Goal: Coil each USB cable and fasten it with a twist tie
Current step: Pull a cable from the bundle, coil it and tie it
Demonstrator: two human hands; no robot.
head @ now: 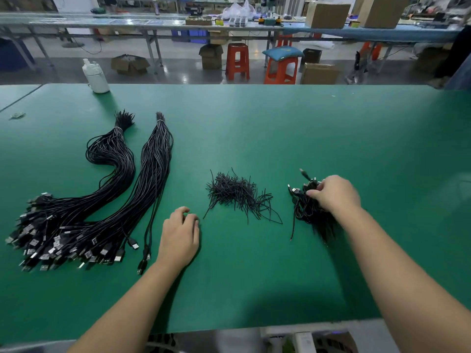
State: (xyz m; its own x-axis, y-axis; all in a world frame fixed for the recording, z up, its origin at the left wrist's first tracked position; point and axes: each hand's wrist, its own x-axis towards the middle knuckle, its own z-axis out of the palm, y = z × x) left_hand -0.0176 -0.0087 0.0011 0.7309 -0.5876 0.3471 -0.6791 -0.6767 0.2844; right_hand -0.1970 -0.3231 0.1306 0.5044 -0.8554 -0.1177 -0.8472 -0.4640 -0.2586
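Two long bundles of black USB cables lie on the left of the green table, plugs fanned out toward the near-left. A loose heap of black twist ties sits in the middle. On the right lies a pile of coiled cables. My right hand rests on top of that pile, fingers curled round a coiled cable. My left hand rests on the table between the cable bundles and the ties, fingers loosely bent, holding nothing.
A white plastic bottle stands at the table's far-left edge. A small grey scrap lies at the far left. Beyond the table are orange stools, cardboard boxes and another workbench. The table's near edge runs just below my forearms.
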